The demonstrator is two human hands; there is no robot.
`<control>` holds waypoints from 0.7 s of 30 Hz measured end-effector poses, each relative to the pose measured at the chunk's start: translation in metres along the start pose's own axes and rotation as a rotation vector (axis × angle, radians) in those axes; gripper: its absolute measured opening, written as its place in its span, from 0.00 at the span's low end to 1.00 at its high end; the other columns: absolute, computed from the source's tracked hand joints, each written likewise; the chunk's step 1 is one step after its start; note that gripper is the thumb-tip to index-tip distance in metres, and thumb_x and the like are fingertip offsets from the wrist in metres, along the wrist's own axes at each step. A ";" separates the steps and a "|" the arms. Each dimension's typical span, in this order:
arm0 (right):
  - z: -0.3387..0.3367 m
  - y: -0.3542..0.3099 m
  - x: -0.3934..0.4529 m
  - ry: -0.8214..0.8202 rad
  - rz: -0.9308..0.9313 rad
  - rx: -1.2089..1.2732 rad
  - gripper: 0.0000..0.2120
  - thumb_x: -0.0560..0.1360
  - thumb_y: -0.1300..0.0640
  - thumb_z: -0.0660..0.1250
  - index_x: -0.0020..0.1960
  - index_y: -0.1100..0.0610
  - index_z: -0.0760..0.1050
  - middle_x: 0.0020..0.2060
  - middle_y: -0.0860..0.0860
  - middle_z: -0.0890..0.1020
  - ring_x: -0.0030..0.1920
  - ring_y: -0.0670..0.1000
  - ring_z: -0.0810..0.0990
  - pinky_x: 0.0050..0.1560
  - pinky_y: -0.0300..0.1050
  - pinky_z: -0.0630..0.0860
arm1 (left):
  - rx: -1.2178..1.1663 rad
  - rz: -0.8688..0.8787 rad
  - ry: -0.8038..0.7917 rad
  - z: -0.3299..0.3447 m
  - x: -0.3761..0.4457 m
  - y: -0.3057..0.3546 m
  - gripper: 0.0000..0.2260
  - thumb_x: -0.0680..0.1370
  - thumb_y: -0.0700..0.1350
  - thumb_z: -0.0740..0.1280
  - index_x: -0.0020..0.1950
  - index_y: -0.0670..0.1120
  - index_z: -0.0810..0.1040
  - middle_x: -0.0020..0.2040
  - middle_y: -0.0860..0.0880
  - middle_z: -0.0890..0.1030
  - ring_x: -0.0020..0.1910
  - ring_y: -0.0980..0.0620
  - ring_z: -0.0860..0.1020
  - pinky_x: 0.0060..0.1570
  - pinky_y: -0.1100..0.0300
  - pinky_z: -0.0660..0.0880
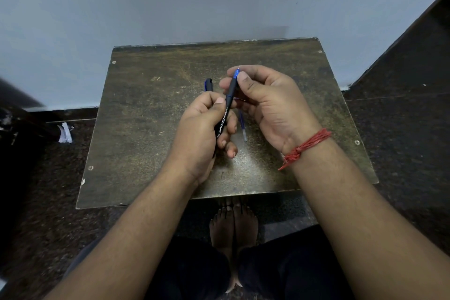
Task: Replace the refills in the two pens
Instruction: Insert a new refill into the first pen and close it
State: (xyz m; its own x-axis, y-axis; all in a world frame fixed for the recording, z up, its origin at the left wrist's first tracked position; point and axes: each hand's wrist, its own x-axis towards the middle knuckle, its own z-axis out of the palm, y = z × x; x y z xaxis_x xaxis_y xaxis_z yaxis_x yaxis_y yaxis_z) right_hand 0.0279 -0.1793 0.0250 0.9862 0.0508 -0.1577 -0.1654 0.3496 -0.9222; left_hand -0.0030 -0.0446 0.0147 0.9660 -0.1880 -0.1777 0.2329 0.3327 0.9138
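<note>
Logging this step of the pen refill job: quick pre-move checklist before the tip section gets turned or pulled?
1. Pen barrel gripped by left hand: ok.
2. Right hand fingers pinch the blue tip section: ok.
3. Refill point showing past the tip: ok.
4. Spare refill lying on the table, between the hands: ok.
5. Second pen on the table behind the left hand: ok, mostly hidden.
6. Tip section threaded tight or loose: cannot tell.

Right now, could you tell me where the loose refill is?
The loose refill lies on the table near its middle, below the right hand.
</note>
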 end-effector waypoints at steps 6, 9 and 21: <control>0.003 0.002 0.000 0.044 -0.001 -0.024 0.04 0.78 0.63 0.69 0.45 0.58 0.76 0.34 0.50 0.83 0.36 0.49 0.81 0.40 0.42 0.80 | 0.001 0.002 0.002 0.000 0.001 -0.002 0.07 0.85 0.42 0.56 0.51 0.42 0.72 0.29 0.48 0.74 0.20 0.56 0.62 0.20 0.64 0.66; 0.004 0.002 0.000 0.031 0.002 -0.010 0.03 0.79 0.63 0.67 0.51 0.62 0.78 0.38 0.52 0.83 0.38 0.48 0.83 0.40 0.41 0.80 | -0.003 -0.003 0.004 -0.001 0.000 -0.002 0.08 0.84 0.42 0.57 0.48 0.43 0.72 0.29 0.48 0.73 0.20 0.56 0.63 0.20 0.63 0.66; 0.005 -0.004 -0.003 -0.008 0.018 -0.002 0.04 0.80 0.63 0.65 0.47 0.61 0.78 0.36 0.52 0.84 0.36 0.49 0.81 0.36 0.40 0.79 | -0.079 -0.046 -0.046 0.002 0.001 -0.002 0.11 0.85 0.44 0.58 0.47 0.42 0.76 0.27 0.51 0.70 0.22 0.58 0.64 0.22 0.63 0.72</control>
State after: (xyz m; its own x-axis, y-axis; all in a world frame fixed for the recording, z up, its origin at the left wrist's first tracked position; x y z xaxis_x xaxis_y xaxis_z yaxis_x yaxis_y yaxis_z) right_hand 0.0258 -0.1756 0.0305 0.9832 0.0643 -0.1711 -0.1827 0.3463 -0.9201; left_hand -0.0030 -0.0471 0.0134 0.9481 -0.2469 -0.2004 0.2872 0.3942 0.8730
